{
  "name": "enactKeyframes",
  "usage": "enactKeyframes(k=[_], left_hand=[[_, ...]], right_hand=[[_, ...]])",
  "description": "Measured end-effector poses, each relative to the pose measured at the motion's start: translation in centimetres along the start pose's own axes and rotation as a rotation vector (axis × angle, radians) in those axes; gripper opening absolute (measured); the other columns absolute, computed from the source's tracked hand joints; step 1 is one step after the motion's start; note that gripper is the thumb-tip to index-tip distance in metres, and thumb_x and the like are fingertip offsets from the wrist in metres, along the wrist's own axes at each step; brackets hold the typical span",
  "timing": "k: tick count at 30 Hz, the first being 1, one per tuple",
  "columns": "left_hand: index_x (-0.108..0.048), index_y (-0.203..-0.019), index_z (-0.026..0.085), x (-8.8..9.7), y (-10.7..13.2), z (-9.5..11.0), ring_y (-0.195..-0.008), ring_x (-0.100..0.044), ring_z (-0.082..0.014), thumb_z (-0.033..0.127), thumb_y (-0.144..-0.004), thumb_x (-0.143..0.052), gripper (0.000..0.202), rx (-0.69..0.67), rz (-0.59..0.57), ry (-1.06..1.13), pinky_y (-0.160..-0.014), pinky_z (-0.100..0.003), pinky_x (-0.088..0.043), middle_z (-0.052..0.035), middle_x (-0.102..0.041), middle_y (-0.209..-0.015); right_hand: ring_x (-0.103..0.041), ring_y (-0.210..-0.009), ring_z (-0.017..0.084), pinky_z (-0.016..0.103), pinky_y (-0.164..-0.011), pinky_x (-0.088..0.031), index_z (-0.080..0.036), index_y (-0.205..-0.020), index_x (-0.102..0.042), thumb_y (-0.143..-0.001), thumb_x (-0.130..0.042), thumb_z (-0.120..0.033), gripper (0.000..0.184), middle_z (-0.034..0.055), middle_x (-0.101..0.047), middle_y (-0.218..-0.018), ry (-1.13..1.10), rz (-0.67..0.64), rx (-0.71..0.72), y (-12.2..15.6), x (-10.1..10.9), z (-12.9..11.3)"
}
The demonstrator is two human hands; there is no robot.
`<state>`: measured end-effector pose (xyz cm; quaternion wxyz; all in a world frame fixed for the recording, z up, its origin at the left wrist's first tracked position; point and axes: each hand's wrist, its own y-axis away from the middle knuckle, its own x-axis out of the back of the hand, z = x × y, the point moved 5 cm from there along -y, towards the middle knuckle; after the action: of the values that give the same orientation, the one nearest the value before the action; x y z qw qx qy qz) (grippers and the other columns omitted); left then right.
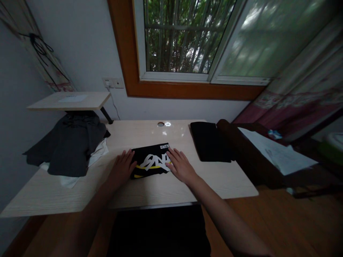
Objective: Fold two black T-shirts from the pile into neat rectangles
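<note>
A folded black garment with a white graphic and yellow stripes lies in the middle of a pale wooden table. My left hand rests flat at its left edge, fingers stretched out and apart. My right hand lies flat on its right edge, fingers spread over the fabric. Neither hand grips anything.
A heap of dark grey and white clothes sits at the table's left under a small raised shelf. A folded black item lies at the right. Beyond the right edge a dark piece of furniture holds papers. A window is behind.
</note>
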<state>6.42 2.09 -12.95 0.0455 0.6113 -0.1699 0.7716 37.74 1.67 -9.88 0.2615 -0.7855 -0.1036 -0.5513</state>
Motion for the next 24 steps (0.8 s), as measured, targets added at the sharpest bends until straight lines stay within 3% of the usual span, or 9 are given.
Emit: enactKeyframes(k=[3,6,10,14,16,19,24], left_hand=[[-0.040,-0.155,0.021,-0.1,-0.5,-1.1,-0.155,-0.024,-0.0338,0.049,-0.102,-0.040,0.060,0.026,0.040,0.093,-0.124,-0.056,-0.025,-0.0115,-0.034,-0.166],[-0.045,-0.151,0.021,0.2,-1.5,-2.2,-0.155,-0.023,-0.0328,0.052,-0.099,-0.047,0.061,0.034,0.075,0.189,-0.125,-0.053,-0.026,-0.0103,-0.038,-0.163],[-0.055,-0.143,0.018,1.0,-3.2,-3.7,-0.151,-0.033,-0.0337,0.049,-0.095,-0.050,0.057,0.076,0.090,0.267,-0.123,-0.054,-0.029,-0.0104,-0.053,-0.152],[-0.061,-0.136,0.019,1.9,-4.9,-3.9,-0.143,-0.046,-0.0297,0.048,-0.096,-0.046,0.052,0.124,0.104,0.333,-0.121,-0.050,-0.035,-0.0094,-0.062,-0.143],[-0.064,-0.132,0.020,2.3,-5.6,-3.4,-0.137,-0.051,-0.0276,0.047,-0.097,-0.046,0.049,0.132,0.129,0.360,-0.120,-0.049,-0.037,-0.0091,-0.064,-0.139],[-0.066,-0.128,0.019,2.4,-6.3,-2.3,-0.123,-0.062,-0.0248,0.045,-0.097,-0.046,0.045,0.148,0.146,0.445,-0.113,-0.045,-0.044,-0.0088,-0.070,-0.129],[-0.069,-0.122,0.019,2.3,-6.1,-0.7,-0.113,-0.067,-0.0217,0.044,-0.099,-0.045,0.041,0.091,0.158,0.515,-0.104,-0.038,-0.051,-0.0087,-0.072,-0.123]], right_hand=[[-0.036,-0.146,0.033,0.056,-0.115,-0.038,-0.028,-0.147,-0.054,-0.097,-0.060,-0.051,0.055,0.0113,-0.047,-0.157,-0.076,0.086,0.142,0.2,1.0,-0.7],[-0.047,-0.131,0.031,0.051,-0.105,-0.045,-0.028,-0.128,-0.066,-0.092,-0.069,-0.048,0.041,0.0116,-0.060,-0.137,-0.139,0.142,0.254,0.5,1.4,-1.5],[-0.055,-0.101,0.024,0.041,-0.089,-0.046,-0.024,-0.102,-0.071,-0.094,-0.069,-0.042,0.020,0.0087,-0.065,-0.104,-0.113,0.117,0.307,0.6,1.0,-2.3],[-0.057,-0.094,0.022,0.036,-0.084,-0.044,-0.022,-0.098,-0.069,-0.098,-0.064,-0.038,0.017,0.0072,-0.065,-0.097,-0.066,0.069,0.327,0.5,0.6,-2.7],[-0.059,-0.095,0.022,0.036,-0.085,-0.045,-0.022,-0.100,-0.069,-0.100,-0.060,-0.038,0.018,0.0077,-0.066,-0.098,-0.028,0.041,0.295,0.4,0.4,-2.5],[-0.062,-0.098,0.023,0.037,-0.089,-0.046,-0.022,-0.107,-0.069,-0.102,-0.054,-0.034,0.019,0.0083,-0.069,-0.103,0.025,-0.005,0.138,0.1,0.1,-1.6],[-0.060,-0.101,0.027,0.040,-0.092,-0.048,-0.021,-0.106,-0.070,-0.101,-0.052,-0.026,0.020,0.0107,-0.069,-0.106,0.073,0.049,-0.122,-0.4,0.7,0.0]])
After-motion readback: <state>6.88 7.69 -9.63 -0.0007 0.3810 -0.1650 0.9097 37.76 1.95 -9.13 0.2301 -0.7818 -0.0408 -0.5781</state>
